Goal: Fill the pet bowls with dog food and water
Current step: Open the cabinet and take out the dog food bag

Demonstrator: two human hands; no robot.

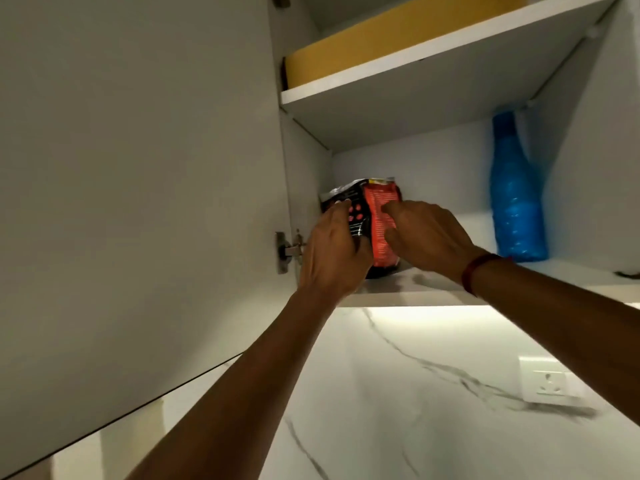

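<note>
Our forearms [242, 393] reach up into an open cupboard, both hands on the dog food bag [381, 209].

Our left hand [332, 251] wraps the bag's left edge, fingers curled so the tips lie on its black front; our right hand [426, 233], a red thread [479, 268] at the wrist, has bent fingers pressed into the red panel, gripping the right side; the bag stands upright at the left end of the lower shelf [433, 289], close to the cupboard's side wall; a blue bottle [516, 202] stands upright on the same shelf, well apart to the right; the upper shelf [415, 60] carries a yellow box [398, 32]; the cupboard door [138, 168] hangs open on our left, its hinge [287, 252] just beside our left hand; below, a marbled wall [381, 393] bears a white socket [549, 381].
</note>
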